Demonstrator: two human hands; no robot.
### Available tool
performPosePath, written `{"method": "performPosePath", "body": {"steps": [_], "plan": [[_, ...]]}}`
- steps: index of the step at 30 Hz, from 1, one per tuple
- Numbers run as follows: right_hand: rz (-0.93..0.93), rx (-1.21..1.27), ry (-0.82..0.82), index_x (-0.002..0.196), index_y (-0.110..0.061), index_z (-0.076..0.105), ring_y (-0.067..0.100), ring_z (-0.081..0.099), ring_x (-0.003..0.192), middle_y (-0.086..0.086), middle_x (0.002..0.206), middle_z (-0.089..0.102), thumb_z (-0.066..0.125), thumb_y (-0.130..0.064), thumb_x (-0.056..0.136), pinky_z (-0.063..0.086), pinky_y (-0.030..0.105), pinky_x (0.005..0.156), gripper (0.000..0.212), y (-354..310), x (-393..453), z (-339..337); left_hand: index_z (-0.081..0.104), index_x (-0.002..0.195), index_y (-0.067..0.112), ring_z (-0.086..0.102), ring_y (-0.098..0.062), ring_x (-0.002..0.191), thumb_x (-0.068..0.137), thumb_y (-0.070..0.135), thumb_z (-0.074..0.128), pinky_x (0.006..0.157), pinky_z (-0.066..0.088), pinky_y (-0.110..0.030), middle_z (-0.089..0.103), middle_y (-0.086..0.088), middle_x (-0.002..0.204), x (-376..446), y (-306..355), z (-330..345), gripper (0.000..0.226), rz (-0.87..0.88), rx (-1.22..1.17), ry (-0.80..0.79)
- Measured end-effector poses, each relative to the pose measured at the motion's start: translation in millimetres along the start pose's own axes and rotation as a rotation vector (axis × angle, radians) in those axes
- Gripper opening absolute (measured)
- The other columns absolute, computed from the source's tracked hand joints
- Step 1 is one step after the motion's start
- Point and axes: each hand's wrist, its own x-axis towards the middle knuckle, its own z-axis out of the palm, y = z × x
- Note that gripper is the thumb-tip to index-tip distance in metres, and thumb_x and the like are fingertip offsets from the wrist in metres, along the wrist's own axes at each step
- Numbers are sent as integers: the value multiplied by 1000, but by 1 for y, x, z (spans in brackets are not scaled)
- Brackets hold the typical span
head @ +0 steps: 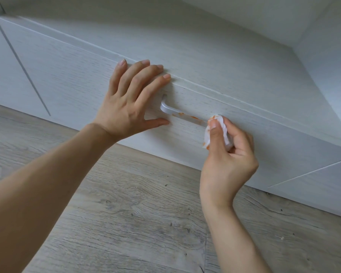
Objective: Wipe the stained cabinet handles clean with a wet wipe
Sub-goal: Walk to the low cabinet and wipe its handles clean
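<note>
Orange smears marked the silver bar handle (182,115) along its middle stretch, between its bare left end and the point where the wet wipe (218,133) covered it. The handle was fixed to a pale, wood-grained drawer front (264,138), low on a white cabinet that met a grey plank floor (138,213).

The right hand (227,154) held the wipe bunched into a small wad — thumb pressed on its near side, the other fingers curled around behind it. The wad touched the handle toward its right end, and the top edge of the wipe had picked up orange, with another orange spot at its lower corner. The right end of the handle was hidden behind the wipe and the thumb.

The left hand (130,101) lay flat and spread wide against the drawer front, holding nothing. Its fingertips reached up to the seam along the drawer's top edge, while the thumb pointed right, just below the left part of the handle and close beside it; whether it touched the bar could not be told. The palm sat just left of the handle's bent left end.

Both forearms were bare and came in from the lower edge of the view — the left one long and diagonal, the right one steeper.
</note>
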Motion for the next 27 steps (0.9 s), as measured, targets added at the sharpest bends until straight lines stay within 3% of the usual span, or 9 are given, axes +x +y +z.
{"method": "performPosePath", "body": {"steps": [7, 15, 17, 20, 21, 23, 25, 27], "plan": [[-70, -90, -62, 97, -5, 72, -9, 60, 73, -10, 83, 58, 70, -5, 81, 43, 3, 69, 16, 1, 4, -3, 41, 137, 11, 40, -29, 128, 81, 67, 61, 116, 14, -42, 43, -9, 135, 0, 0, 0, 82, 6, 17, 11], [-57, -74, -93, 95, -9, 72, -13, 58, 70, -9, 81, 57, 69, -7, 82, 40, 1, 68, 14, -2, -4, 8, 41, 137, 11, 39, -29, 129, 83, 67, 59, 116, 13, -41, 41, -8, 137, 0, 0, -2, 80, 3, 2, -8], [-33, -83, -108, 92, -12, 72, -9, 60, 72, -7, 83, 61, 69, -8, 83, 43, 6, 70, 11, -3, -2, 6, 40, 137, 11, 39, -29, 129, 83, 66, 59, 116, 12, -41, 41, -8, 137, 0, -1, -2, 80, 8, 4, -12], [13, -46, -63, 95, -17, 69, 10, 65, 82, 7, 91, 67, 67, -13, 85, 53, 27, 76, 11, -3, 6, -1, 40, 138, 11, 39, -29, 130, 83, 66, 58, 116, 13, -41, 41, -9, 137, 0, -1, -2, 79, 16, 15, -15], [-16, -62, -71, 96, -24, 67, 15, 64, 83, 7, 92, 65, 66, -14, 86, 54, 32, 75, 14, -3, 7, -2, 41, 138, 11, 39, -29, 130, 84, 66, 58, 116, 13, -41, 42, -9, 137, 0, -1, -2, 79, 17, 13, -14], [-131, -118, -92, 97, -33, 64, 20, 62, 77, -5, 90, 56, 64, -14, 86, 54, 31, 65, 21, -2, 9, -3, 42, 138, 11, 40, -29, 129, 84, 65, 57, 116, 14, -41, 48, -11, 135, 1, -2, -3, 78, 20, 9, -4], [-256, -150, -124, 98, -26, 67, 25, 61, 69, -8, 89, 48, 64, -11, 86, 52, 23, 54, 19, -1, 12, -4, 42, 138, 11, 41, -29, 129, 84, 65, 58, 116, 15, -41, 52, -12, 134, 0, -2, -2, 78, 23, 7, 2], [-405, -224, -199, 104, -13, 69, 20, 60, 69, -1, 92, 48, 62, -9, 88, 54, 27, 56, 18, 4, 15, -9, 43, 138, 11, 41, -29, 129, 84, 64, 59, 116, 15, -41, 51, -12, 134, 0, -2, -1, 78, 24, 4, 8]]}}
